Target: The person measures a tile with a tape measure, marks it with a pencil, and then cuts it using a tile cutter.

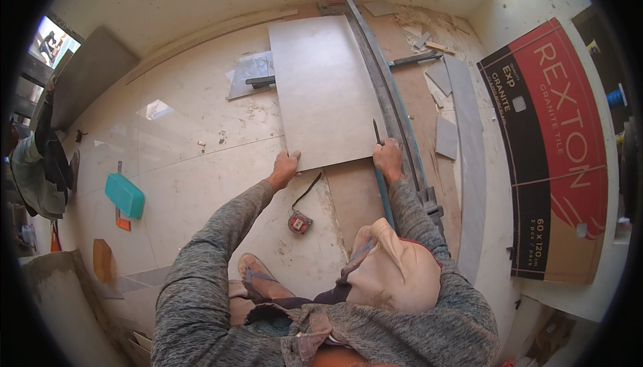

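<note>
A large pale grey tile [325,86] lies over the bed of a long tile cutter, beside its dark metal rail [398,106]. My left hand [285,167] grips the tile's near left corner, fingers closed on the edge. My right hand [388,157] is at the near right corner, closed around a dark pencil-like stick [376,128] that points up, and also touches the tile. A red tape measure [299,223] with a dark strap lies on the floor just below the tile, between my arms.
A co-worker [37,173] is at the far left. A turquoise case [124,195], wooden block [102,260] and leaning grey board [100,79] are left. Tile offcuts [447,136] lie right of the cutter; a red-black carton [569,132] stands at the right.
</note>
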The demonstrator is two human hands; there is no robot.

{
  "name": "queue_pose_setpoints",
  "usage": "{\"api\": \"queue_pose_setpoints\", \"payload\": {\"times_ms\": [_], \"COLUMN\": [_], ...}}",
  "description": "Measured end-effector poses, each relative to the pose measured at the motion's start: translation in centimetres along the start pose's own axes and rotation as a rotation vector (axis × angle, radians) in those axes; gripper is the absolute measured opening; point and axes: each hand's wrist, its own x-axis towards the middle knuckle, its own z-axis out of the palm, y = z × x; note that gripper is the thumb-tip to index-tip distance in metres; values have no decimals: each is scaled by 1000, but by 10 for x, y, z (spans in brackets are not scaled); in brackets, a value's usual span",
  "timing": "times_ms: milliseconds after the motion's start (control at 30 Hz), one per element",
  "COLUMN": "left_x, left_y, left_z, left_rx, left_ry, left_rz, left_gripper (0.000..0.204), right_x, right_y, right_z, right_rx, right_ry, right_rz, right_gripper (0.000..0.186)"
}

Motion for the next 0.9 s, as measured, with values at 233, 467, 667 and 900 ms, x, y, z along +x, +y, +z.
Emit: {"api": "queue_pose_setpoints", "payload": {"times_ms": [233,467,667,900], "left_x": [-12,-16,-25,-24], "left_y": [-8,-17,-13,-23], "left_z": [-17,-36,-52,-76], "left_rx": [27,49,133,186], "left_ry": [-78,-76,-59,-50], "left_rz": [5,-34,-26,-16], "left_gripper": [43,43,45,42], "right_x": [-25,-47,-70,-95], "right_y": [-4,-19,-24,-34], "right_z": [0,-2,5,14], "right_rx": [99,90,99,163], "right_ry": [-39,-39,-18,-50], "right_rz": [47,41,-11,-11], "right_gripper": [37,33,30,28]}}
